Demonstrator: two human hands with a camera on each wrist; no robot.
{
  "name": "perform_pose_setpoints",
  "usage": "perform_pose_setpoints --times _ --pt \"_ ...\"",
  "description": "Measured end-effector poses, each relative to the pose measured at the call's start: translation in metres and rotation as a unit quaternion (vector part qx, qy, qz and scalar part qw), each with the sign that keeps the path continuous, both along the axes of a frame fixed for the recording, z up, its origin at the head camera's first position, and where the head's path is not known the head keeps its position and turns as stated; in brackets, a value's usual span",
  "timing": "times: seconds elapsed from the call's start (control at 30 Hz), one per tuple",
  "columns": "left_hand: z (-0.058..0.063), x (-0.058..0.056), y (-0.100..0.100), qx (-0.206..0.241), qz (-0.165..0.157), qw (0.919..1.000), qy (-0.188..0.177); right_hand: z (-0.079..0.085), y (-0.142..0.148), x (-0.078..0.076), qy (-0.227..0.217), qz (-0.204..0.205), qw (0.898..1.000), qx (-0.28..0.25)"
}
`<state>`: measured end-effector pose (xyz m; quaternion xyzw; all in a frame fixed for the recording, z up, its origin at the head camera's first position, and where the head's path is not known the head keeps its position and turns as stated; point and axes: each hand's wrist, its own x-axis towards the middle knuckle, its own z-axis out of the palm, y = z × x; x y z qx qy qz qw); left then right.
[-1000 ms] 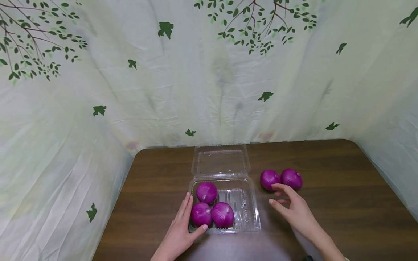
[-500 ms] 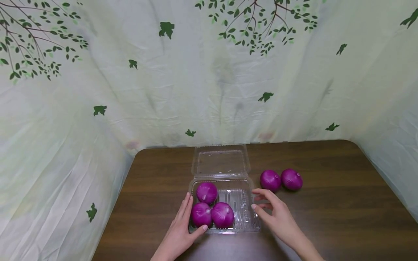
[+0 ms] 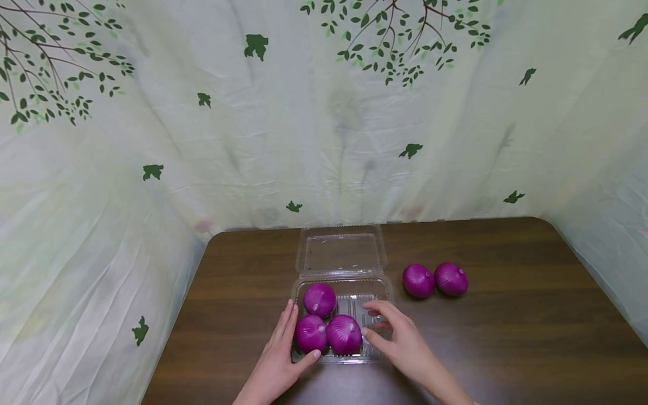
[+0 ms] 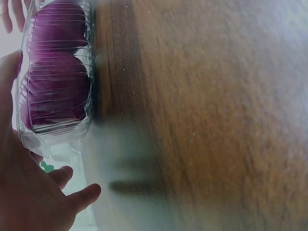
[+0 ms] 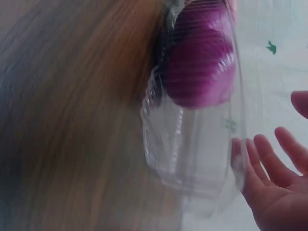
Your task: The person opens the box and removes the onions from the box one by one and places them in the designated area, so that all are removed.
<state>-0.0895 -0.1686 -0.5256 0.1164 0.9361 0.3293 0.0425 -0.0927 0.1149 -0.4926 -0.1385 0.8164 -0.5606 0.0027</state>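
Observation:
A clear plastic clamshell container (image 3: 373, 287) stands on the table with its lid folded back. Three purple onions sit in its left part: a back onion (image 3: 320, 299), a front-left onion (image 3: 311, 333) and a front-right onion (image 3: 344, 334). My left hand (image 3: 277, 360) rests against the container's left side, fingers straight and thumb at the front rim. In the left wrist view, its fingers are spread. Over the container's right part is my right hand (image 3: 400, 340), fingers loosely bent and holding nothing, thumb tip close beside the front-right onion. The right wrist view shows that hand at the rim.
Two more onions lie side by side on the table right of the container, a nearer-left onion (image 3: 418, 280) and a right onion (image 3: 451, 279). The open lid (image 3: 341, 250) reaches toward the back edge of the brown wooden table (image 3: 526, 315). A leaf-print curtain (image 3: 324, 140) hangs behind.
My right hand has moved left, from beside the two loose onions to over the container's right part. My left hand, the container and the onions have stayed in place.

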Motion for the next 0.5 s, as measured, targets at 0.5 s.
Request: perform_pose_setpoints --times 0.5 --pt "0.0 0.0 0.0 0.006 -0.001 1.0 0.0 -0.011 -0.024 -0.011 -0.009 0.046 0.996 0.075"
